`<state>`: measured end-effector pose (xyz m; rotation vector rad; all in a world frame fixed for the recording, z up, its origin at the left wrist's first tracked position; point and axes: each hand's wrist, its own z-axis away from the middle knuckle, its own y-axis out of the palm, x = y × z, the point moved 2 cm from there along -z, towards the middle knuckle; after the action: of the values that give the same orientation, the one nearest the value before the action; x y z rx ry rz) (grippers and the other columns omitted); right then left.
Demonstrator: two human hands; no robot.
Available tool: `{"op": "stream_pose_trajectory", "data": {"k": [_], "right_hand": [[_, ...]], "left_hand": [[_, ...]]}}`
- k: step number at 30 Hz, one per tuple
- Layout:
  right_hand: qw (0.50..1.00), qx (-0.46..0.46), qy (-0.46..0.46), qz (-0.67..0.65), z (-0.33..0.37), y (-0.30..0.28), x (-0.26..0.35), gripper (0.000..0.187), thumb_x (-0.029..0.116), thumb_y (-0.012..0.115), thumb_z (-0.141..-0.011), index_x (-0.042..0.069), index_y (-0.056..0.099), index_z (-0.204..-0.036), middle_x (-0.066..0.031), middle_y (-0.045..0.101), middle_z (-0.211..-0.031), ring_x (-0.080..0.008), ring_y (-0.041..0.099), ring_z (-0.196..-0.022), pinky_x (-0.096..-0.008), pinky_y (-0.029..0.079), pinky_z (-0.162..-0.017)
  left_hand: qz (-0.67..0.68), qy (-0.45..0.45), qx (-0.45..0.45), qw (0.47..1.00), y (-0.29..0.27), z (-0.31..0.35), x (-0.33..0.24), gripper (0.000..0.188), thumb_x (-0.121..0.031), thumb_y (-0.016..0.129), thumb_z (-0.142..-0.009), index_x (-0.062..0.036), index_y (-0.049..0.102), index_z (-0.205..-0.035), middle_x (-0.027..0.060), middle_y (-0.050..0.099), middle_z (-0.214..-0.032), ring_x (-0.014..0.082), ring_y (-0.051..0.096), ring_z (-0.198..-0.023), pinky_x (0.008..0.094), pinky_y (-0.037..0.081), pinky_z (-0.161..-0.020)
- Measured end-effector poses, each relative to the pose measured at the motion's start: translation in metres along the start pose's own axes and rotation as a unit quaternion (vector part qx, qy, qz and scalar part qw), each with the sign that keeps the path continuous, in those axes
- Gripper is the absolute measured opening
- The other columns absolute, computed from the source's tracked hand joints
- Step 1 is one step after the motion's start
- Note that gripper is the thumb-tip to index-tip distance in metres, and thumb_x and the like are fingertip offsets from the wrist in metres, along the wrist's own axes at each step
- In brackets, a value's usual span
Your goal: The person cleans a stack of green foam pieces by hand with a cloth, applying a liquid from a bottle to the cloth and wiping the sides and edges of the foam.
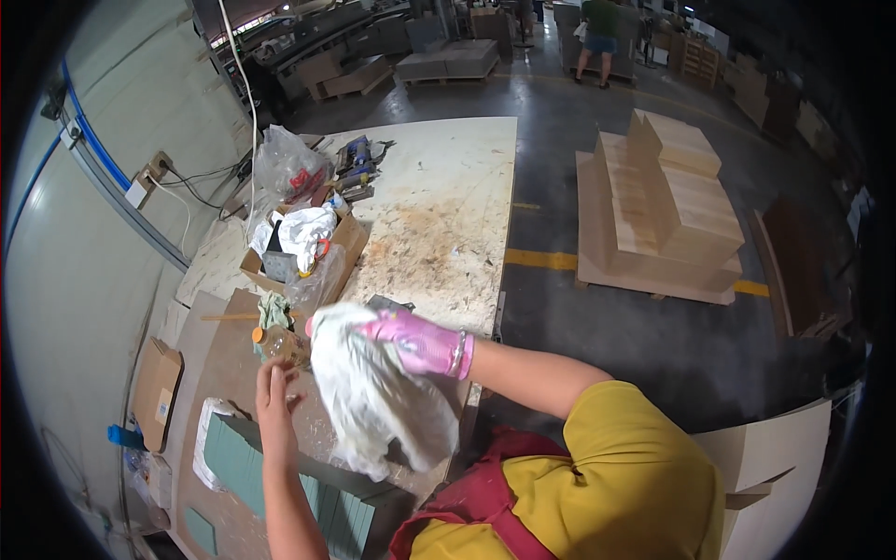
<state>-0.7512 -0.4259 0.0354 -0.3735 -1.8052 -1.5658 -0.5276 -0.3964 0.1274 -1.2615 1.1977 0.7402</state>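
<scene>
A pink glove covers my right hand [420, 343], which is closed on a bunched white cloth [378, 401]. The cloth hangs down over the worktable, and the gloved fingertips are partly hidden by it. My bare left hand [273, 397] is raised beside a clear plastic bottle [283, 345] with an orange cap. Its fingers are loosely apart and nothing shows between them; whether they touch the bottle I cannot tell. Below the left hand, a row of thin green boards [235, 455] stands on the table, partly behind my forearm.
A cardboard box [347, 245] with rags and plastic bags sits farther back on the table [448, 187], near some tools [357, 159]. An open small carton [159, 392] lies by the left wall. Stacked panels [667, 205] stand on the floor at right. Another person [599, 37] stands far off.
</scene>
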Motion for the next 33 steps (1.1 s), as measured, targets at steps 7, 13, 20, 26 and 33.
{"op": "stream_pose_trajectory", "data": {"k": [7,13,20,26,33], "right_hand": [[0.983,0.004,-0.041,0.182,0.030,0.068,0.022,0.026,0.015,0.056,-0.093,-0.005,0.063,-0.108,-0.0046,0.066,-0.093,-0.0101,0.059,-0.081,-0.0265,0.049,-0.073],[0.991,-0.084,-0.063,0.085,0.039,0.000,0.056,0.028,0.011,0.059,-0.088,-0.003,0.062,-0.111,-0.0087,0.067,-0.106,-0.0156,0.063,-0.097,-0.0297,0.046,-0.091],[0.910,0.240,0.147,-0.305,0.046,-0.018,-0.064,0.051,0.041,0.034,-0.099,0.008,0.040,-0.138,-0.0096,0.049,-0.137,-0.0250,0.049,-0.124,-0.0394,0.038,-0.107],[0.981,0.035,0.186,0.026,0.042,-0.055,-0.075,0.050,0.037,0.038,-0.098,0.009,0.041,-0.140,-0.0122,0.046,-0.141,-0.0316,0.044,-0.129,-0.0515,0.034,-0.108],[0.950,-0.057,0.250,-0.178,0.026,-0.068,-0.068,0.051,0.036,0.036,-0.099,0.006,0.036,-0.141,-0.0150,0.049,-0.137,-0.0366,0.053,-0.118,-0.0521,0.042,-0.100]], "left_hand": [[0.374,-0.299,0.071,0.875,0.079,0.007,0.068,0.061,-0.049,0.050,-0.092,-0.0108,0.042,-0.138,0.0074,0.050,-0.137,0.0241,0.050,-0.122,0.0427,0.041,-0.102],[0.588,-0.189,0.026,0.786,0.082,-0.012,0.030,0.055,-0.044,0.047,-0.096,-0.0029,0.047,-0.133,0.0140,0.053,-0.133,0.0300,0.051,-0.121,0.0444,0.037,-0.106],[0.443,-0.219,0.051,0.868,0.083,-0.016,0.053,0.054,-0.046,0.048,-0.095,-0.0050,0.051,-0.129,0.0117,0.057,-0.128,0.0241,0.055,-0.116,0.0408,0.040,-0.103],[0.132,-0.227,-0.132,0.956,-0.050,-0.033,0.107,0.059,-0.047,0.055,-0.092,-0.0012,0.047,-0.129,0.0121,0.054,-0.126,0.0211,0.054,-0.110,0.0364,0.045,-0.094],[-0.021,-0.095,-0.322,0.942,-0.026,-0.104,0.194,0.105,-0.021,0.085,-0.065,0.0040,0.017,-0.141,0.0228,0.037,-0.140,0.0313,0.038,-0.131,0.0379,0.031,-0.110]]}}
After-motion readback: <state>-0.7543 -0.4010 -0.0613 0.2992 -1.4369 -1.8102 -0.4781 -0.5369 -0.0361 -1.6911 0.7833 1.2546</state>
